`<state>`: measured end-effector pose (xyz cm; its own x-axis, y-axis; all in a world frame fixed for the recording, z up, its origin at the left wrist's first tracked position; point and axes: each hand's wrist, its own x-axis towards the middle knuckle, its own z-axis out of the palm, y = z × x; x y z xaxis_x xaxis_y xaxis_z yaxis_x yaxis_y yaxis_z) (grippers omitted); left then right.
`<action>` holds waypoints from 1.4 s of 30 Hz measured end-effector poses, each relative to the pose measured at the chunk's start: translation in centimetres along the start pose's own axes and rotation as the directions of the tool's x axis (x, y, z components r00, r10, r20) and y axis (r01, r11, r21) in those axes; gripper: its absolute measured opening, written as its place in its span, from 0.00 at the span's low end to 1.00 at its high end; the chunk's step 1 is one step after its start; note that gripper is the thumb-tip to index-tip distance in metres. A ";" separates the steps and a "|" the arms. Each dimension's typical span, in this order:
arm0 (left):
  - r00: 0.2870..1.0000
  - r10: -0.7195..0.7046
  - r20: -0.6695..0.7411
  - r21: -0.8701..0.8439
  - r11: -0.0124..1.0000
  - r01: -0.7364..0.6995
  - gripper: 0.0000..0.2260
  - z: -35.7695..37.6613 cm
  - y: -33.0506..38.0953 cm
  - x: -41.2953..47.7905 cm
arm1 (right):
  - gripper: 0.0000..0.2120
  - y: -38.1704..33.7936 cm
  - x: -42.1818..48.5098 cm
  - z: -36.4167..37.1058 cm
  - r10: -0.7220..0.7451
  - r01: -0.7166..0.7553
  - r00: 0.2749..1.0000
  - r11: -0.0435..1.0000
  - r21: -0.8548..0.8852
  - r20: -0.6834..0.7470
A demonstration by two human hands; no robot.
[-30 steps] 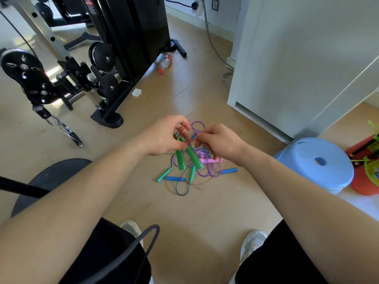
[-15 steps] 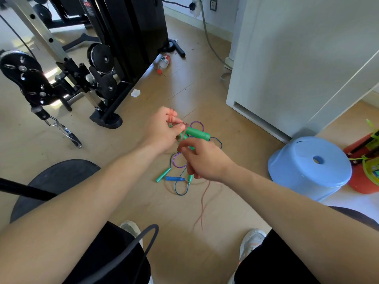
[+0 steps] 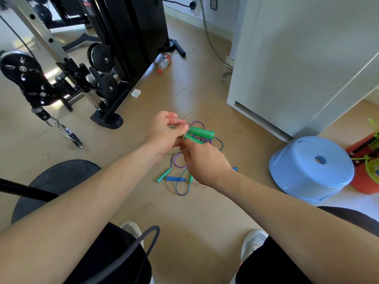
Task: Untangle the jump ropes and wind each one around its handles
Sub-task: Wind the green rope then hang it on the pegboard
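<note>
My left hand (image 3: 164, 132) grips a pair of green jump-rope handles (image 3: 202, 133) that stick out to the right, with a thin reddish rope (image 3: 171, 116) looped over its fingers. My right hand (image 3: 203, 162) is just below and in front, fingers pinched on that reddish rope close to the handles. On the wooden floor under my hands lies a tangle of ropes: a purple rope (image 3: 178, 160), a blue rope (image 3: 184, 191) with a blue handle (image 3: 173, 178), and a smaller green handle (image 3: 164, 175). My right hand hides part of the pile.
A black weight machine (image 3: 123, 48) with pulleys and a hanging clip (image 3: 67, 133) stands at the left. A white cabinet (image 3: 297, 58) is at the right, an upturned blue plastic stool (image 3: 311, 169) beside it, a red toy (image 3: 367, 169) at the edge. A small bottle (image 3: 165, 60) lies on the floor.
The green handles have turned from hanging downward to pointing right. My right hand has moved down and in front, drawing the reddish rope around the handles; the loose rope end has shortened.
</note>
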<state>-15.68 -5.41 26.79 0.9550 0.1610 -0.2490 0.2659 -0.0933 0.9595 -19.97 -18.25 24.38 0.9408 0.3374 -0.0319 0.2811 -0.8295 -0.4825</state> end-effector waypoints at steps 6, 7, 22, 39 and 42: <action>1.000 -0.008 0.028 0.023 1.000 0.007 0.24 0.2 -0.1 0.0 | 0.10 -0.2 0.0 0.3 -0.051 0.044 0.998 0.983 -0.180 -0.036; 1.000 0.006 0.018 0.027 1.000 -0.006 0.24 0.2 -0.1 0.0 | 0.10 -0.3 0.0 0.5 -0.061 0.053 0.997 0.980 -0.192 -0.036; 0.806 -0.059 0.589 0.318 0.934 -0.164 0.18 -3.7 1.4 0.6 | 0.26 5.6 3.0 -4.4 0.117 -0.166 0.971 0.957 0.238 0.207; 0.963 0.179 0.202 0.398 0.883 -0.248 0.17 -0.7 0.7 0.0 | 0.11 0.8 0.4 -3.1 0.042 -0.066 0.997 0.884 0.462 0.063; 0.970 0.028 0.241 0.287 0.953 -0.099 0.16 -1.2 0.4 0.1 | 0.06 0.8 0.3 -1.8 -0.002 0.007 1.000 0.954 0.299 -0.019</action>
<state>-15.62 -4.23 27.31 0.9656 -0.0833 -0.2464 0.1965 -0.3871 0.9009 -19.15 -19.62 25.50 0.9438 0.3302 -0.0146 0.2183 -0.6558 -0.7227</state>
